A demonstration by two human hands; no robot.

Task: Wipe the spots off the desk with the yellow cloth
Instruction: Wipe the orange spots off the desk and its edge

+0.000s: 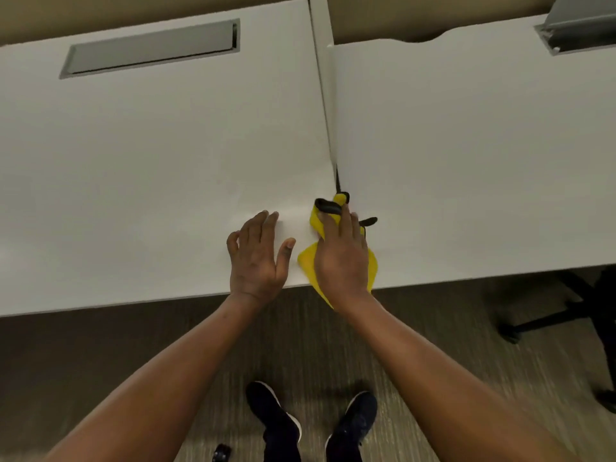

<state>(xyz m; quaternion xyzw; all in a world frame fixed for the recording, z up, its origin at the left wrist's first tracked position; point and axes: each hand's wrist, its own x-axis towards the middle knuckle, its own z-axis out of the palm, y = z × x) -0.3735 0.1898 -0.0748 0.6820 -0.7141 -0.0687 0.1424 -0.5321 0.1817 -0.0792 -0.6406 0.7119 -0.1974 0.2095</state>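
Note:
The yellow cloth (307, 261) with dark edging lies at the front edge of the white desk (166, 155), right where the seam to the neighbouring desk (466, 161) runs. My right hand (343, 258) presses flat on the cloth, fingers stretched toward the seam, and one corner of the cloth hangs over the desk's edge. My left hand (258, 255) rests palm-down on the bare desk just left of the cloth, fingers slightly spread, holding nothing. I see no distinct spots on the desk surface.
A grey cable slot (153, 48) is set into the far left desk, another grey slot (580, 31) at the far right. A black chair base (550, 315) stands under the right desk. My shoes (276, 418) are on the carpet below.

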